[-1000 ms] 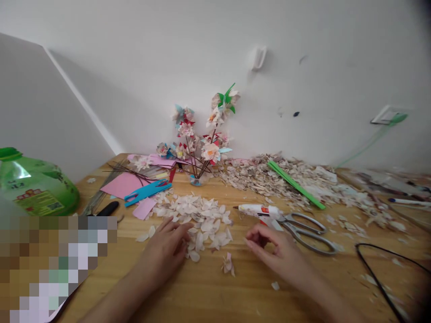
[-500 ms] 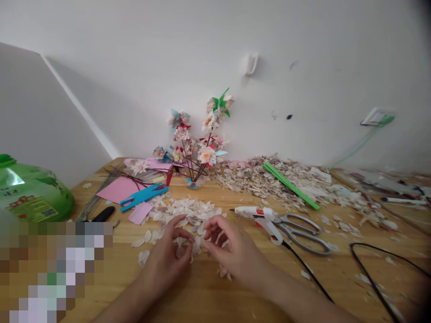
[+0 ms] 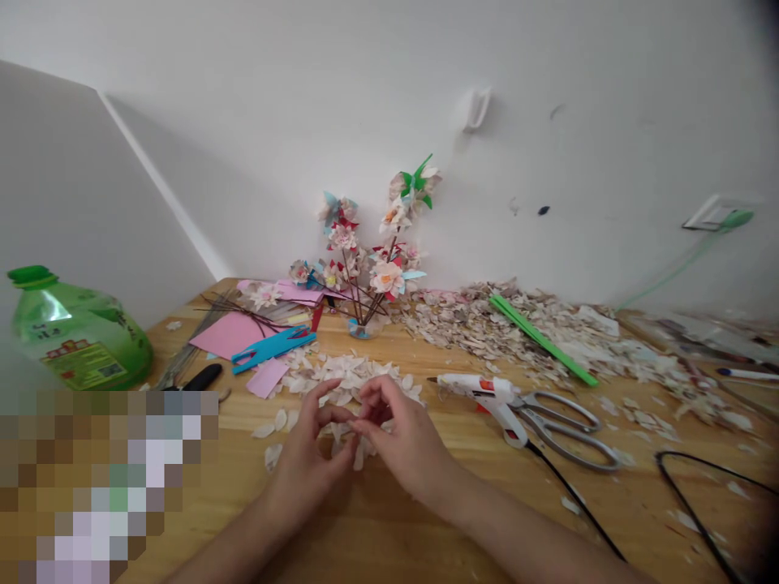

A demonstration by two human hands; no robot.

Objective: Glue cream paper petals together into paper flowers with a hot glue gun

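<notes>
My left hand (image 3: 316, 446) and my right hand (image 3: 398, 442) meet fingertip to fingertip above the near edge of a pile of pale dried petals (image 3: 346, 375). Both are closed in a pinch, thumbs against fingers. Whatever sits between the fingertips is too small and covered to make out. Pale petals show just beneath and between the hands. Right of my right hand lies a white glue gun (image 3: 487, 393), its nozzle pointing left. Silver-handled scissors (image 3: 572, 430) rest against its far side.
Behind the hands, petal flowers on twigs (image 3: 388, 277) stand in a small clear cup (image 3: 363, 328). Blue paper (image 3: 273, 350), pink paper (image 3: 228, 334) and a green bottle (image 3: 85, 337) are left. Green strips (image 3: 541, 339) cross a larger petal heap. The glue gun's black cable (image 3: 575, 496) runs toward me.
My right hand has moved left and in, so the fingertips of both hands now touch; before, a gap lay between them. The whole view has shifted slightly.
</notes>
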